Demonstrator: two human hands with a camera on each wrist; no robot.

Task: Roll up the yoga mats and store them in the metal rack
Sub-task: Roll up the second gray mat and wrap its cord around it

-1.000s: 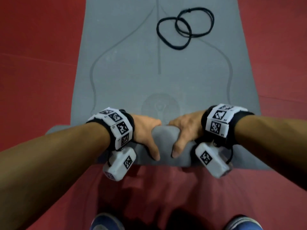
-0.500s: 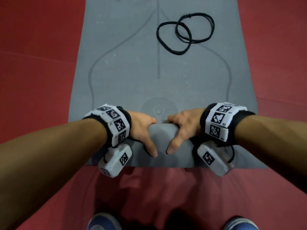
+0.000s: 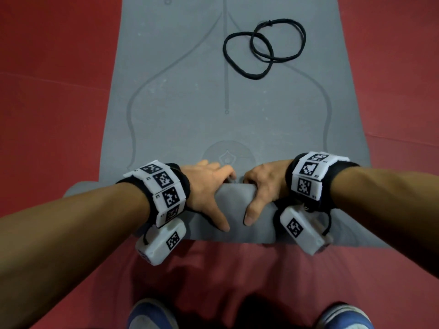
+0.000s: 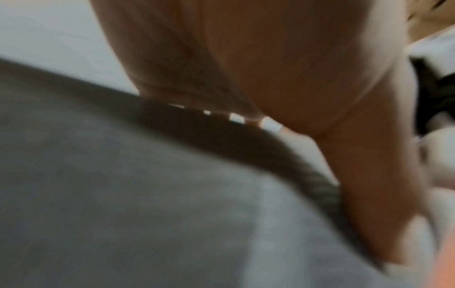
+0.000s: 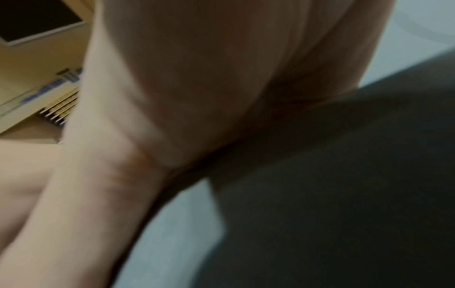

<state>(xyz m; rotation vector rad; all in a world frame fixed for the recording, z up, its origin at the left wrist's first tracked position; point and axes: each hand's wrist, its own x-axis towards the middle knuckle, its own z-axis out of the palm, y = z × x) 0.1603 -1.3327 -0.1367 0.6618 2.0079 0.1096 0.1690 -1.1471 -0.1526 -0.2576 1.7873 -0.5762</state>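
Yoga mat (image 3: 190,119), grey, lies flat on red floor (image 3: 47,115), long axis running away from the person. Near end turned over into a low roll (image 3: 235,210) across the mat's width; roll sits at the person's feet, its outer ends partly hidden behind the forearms.

Left hand (image 3: 206,184) grasps the roll from above, just left of centre: fingers curled over the far side, thumb (image 3: 219,219) laid down the near face. Right hand (image 3: 263,184) mirrors it just right of centre, fingers over the far edge, thumb (image 3: 251,212) pointing back down the near face. The two sets of fingertips sit close together at the top of the roll; cannot tell if they touch.

Left wrist view, blurred: palm (image 4: 270,68) pressed onto grey mat surface (image 4: 123,194). Right wrist view likewise: palm (image 5: 209,78) against the mat (image 5: 344,194), which is in shadow.

Both wrists carry black bands with white square-code tags (image 3: 164,186), and a grey camera block (image 3: 161,243) hangs below each.

Faint embossed alignment lines and a round emblem (image 3: 228,157) mark the mat just beyond the fingers. Two black elastic loops (image 3: 263,47), overlapping, lie on the flat part of the mat well beyond the hands, right of the centre line.

Blue shoe toes (image 3: 152,314) at the bottom edge, on the red floor.
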